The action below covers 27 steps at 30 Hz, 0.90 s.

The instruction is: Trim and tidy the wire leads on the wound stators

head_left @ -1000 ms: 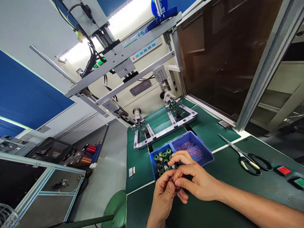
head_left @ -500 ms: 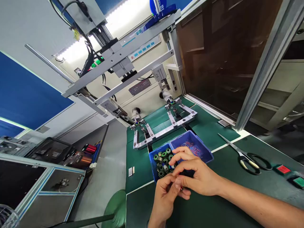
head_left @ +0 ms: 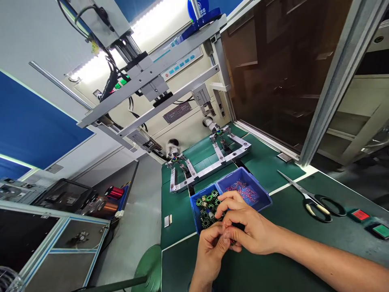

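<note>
My left hand (head_left: 210,251) and my right hand (head_left: 247,229) meet over the green mat, fingertips pinched together on a small dark wound part with red wire (head_left: 226,232), mostly hidden by my fingers. Just beyond them stands a blue bin (head_left: 196,219) holding several green-and-black stator cores (head_left: 208,207). Beside it, a second blue bin (head_left: 261,194) holds small red wire pieces (head_left: 243,190).
A winding machine with a metal fixture frame (head_left: 209,164) and two spindles stands behind the bins. Scissors (head_left: 313,198) lie to the right, with a red button (head_left: 361,215) and a green button (head_left: 381,230) further right. Copper wire spools (head_left: 106,202) sit at left. A green stool (head_left: 148,267) is below.
My hands stay together on the small part, with only slight finger shifts. The view has drifted a little, moving the scene slightly left and up.
</note>
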Each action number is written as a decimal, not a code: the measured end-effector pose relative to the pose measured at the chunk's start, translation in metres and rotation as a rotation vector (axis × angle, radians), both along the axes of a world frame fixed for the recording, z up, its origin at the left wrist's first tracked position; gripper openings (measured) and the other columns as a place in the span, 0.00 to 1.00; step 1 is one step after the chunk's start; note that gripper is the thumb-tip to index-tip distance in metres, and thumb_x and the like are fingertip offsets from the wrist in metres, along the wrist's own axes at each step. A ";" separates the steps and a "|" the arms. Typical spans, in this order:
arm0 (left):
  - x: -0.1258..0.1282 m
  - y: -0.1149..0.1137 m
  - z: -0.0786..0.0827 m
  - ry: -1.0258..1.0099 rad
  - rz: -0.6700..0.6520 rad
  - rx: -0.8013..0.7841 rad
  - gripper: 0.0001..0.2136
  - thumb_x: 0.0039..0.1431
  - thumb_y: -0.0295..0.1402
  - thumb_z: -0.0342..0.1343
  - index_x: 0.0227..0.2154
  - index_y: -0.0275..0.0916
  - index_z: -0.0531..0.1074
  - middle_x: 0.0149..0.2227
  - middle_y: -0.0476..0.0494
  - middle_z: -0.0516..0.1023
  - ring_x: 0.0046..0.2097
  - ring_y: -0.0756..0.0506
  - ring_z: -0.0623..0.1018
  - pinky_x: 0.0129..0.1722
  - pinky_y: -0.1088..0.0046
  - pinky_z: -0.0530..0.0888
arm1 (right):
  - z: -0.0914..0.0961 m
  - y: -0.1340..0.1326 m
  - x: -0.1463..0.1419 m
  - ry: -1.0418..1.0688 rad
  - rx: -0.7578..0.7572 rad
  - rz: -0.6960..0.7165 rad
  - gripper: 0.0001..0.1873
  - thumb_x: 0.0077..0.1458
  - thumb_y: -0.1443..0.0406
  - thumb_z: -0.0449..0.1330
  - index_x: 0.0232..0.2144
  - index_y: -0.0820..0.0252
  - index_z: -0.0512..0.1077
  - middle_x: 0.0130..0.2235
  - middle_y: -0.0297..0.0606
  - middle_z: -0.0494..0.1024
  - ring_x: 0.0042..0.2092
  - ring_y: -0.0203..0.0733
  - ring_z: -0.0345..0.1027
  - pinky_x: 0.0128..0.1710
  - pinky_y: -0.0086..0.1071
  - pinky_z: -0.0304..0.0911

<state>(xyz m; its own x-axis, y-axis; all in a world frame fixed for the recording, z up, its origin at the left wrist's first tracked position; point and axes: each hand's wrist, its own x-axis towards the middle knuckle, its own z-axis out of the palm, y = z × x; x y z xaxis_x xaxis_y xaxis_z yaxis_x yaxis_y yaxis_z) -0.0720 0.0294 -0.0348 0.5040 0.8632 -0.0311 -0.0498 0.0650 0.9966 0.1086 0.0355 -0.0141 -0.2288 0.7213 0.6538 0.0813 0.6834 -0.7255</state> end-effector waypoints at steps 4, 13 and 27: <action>0.003 0.000 0.009 0.042 -0.030 0.060 0.16 0.59 0.45 0.61 0.25 0.37 0.81 0.27 0.42 0.76 0.33 0.48 0.75 0.33 0.74 0.72 | 0.002 0.000 0.002 -0.019 -0.022 -0.006 0.09 0.57 0.71 0.59 0.26 0.57 0.71 0.38 0.39 0.73 0.50 0.48 0.64 0.55 0.50 0.59; 0.002 -0.001 -0.002 -0.024 -0.044 0.024 0.15 0.60 0.43 0.60 0.28 0.37 0.81 0.28 0.43 0.77 0.31 0.48 0.76 0.31 0.75 0.72 | 0.004 0.000 0.005 0.000 -0.049 0.022 0.08 0.57 0.70 0.60 0.25 0.58 0.70 0.38 0.38 0.73 0.50 0.46 0.63 0.56 0.48 0.58; 0.002 -0.002 -0.010 -0.108 0.019 -0.053 0.15 0.58 0.45 0.61 0.27 0.36 0.78 0.29 0.44 0.76 0.28 0.48 0.76 0.29 0.73 0.74 | 0.002 0.000 0.000 0.080 -0.142 0.036 0.05 0.55 0.64 0.67 0.27 0.57 0.77 0.37 0.38 0.76 0.51 0.47 0.63 0.54 0.46 0.58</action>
